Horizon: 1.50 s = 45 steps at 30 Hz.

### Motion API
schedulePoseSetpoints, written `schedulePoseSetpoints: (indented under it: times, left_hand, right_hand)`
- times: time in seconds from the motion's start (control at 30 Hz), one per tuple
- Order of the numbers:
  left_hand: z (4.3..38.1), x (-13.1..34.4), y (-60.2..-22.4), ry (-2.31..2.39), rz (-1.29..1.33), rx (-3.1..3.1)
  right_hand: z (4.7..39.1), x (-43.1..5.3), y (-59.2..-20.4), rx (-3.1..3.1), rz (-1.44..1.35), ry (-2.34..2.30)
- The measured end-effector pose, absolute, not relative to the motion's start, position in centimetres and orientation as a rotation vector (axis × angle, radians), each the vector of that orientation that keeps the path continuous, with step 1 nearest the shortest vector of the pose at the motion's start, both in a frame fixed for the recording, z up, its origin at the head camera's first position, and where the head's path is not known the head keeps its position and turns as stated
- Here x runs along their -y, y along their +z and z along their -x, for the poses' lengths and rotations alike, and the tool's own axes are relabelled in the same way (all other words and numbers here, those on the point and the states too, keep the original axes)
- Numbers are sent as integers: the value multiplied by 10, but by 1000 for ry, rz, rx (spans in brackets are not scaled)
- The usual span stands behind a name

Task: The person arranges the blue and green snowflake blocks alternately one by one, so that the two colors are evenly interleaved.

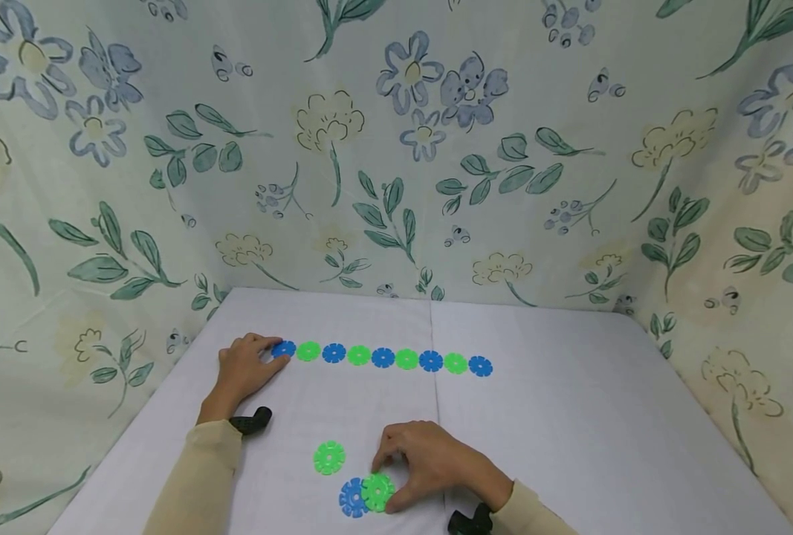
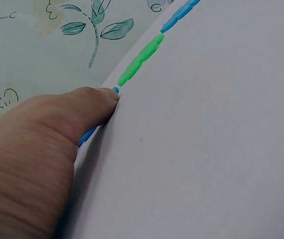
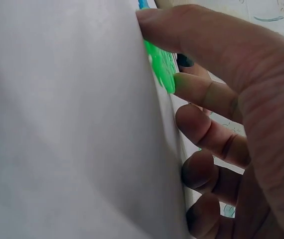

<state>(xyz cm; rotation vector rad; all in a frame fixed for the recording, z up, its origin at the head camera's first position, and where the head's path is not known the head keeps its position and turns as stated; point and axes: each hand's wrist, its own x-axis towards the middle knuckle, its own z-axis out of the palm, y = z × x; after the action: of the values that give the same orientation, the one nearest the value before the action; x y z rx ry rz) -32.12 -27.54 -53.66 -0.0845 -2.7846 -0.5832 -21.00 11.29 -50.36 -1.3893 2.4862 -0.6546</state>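
A straight row of flat flower-shaped plastic discs, blue and green by turns, lies on the white cloth. My left hand (image 1: 242, 370) holds the blue disc (image 1: 283, 348) at the row's left end between thumb and forefinger. In the left wrist view, the thumb (image 2: 97, 102) covers part of that disc. Nearer me, my right hand (image 1: 429, 457) pinches a green disc (image 1: 378, 492) by its edge, thumb and forefinger on opposite sides. That green disc overlaps a loose blue disc (image 1: 352, 498) to its left. Another loose green disc (image 1: 329, 457) lies just beyond them.
The row runs rightward to a blue disc (image 1: 481, 366) at its far end. White cloth (image 1: 570, 431) covers the table, creased down the middle. A floral curtain (image 1: 396, 186) hangs behind and along both sides. Black wrist devices (image 1: 252, 421) are worn at both cuffs.
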Motion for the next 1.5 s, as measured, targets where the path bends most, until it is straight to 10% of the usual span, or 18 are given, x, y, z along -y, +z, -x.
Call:
schedulePoseSetpoints:
  times: [1.5]
  left_hand:
    - [320, 273, -534, -592, 74, 2797]
  right_hand:
    - [226, -157, -450, -2822, 1272, -967]
